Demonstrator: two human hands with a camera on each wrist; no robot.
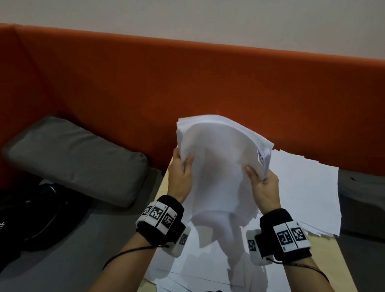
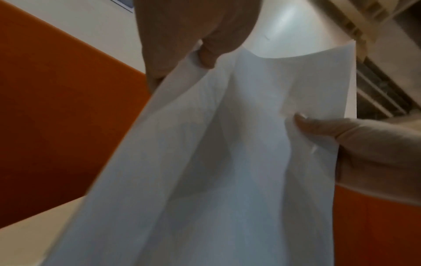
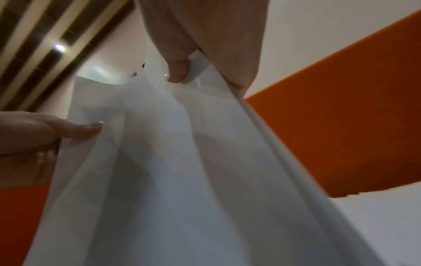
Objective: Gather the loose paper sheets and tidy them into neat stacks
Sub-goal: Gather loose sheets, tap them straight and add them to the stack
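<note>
I hold a thick bundle of white paper sheets (image 1: 219, 160) upright above the table, its top bowing away from me. My left hand (image 1: 182, 167) grips the bundle's left edge, thumb on the near face. My right hand (image 1: 260, 180) grips the right edge the same way. In the left wrist view the bundle (image 2: 227, 144) fills the middle, pinched by my left hand (image 2: 205, 55), with the right hand's thumb (image 2: 318, 126) on it. The right wrist view shows the bundle (image 3: 182, 162) held by my right hand (image 3: 180, 72). Loose sheets (image 1: 203, 264) lie scattered under my wrists.
A spread pile of white sheets (image 1: 305, 192) lies on the wooden table (image 1: 345, 276) to the right. An orange sofa back (image 1: 145, 87) runs behind. A grey cushion (image 1: 75, 159) and a black bag (image 1: 27, 217) lie on the seat at left.
</note>
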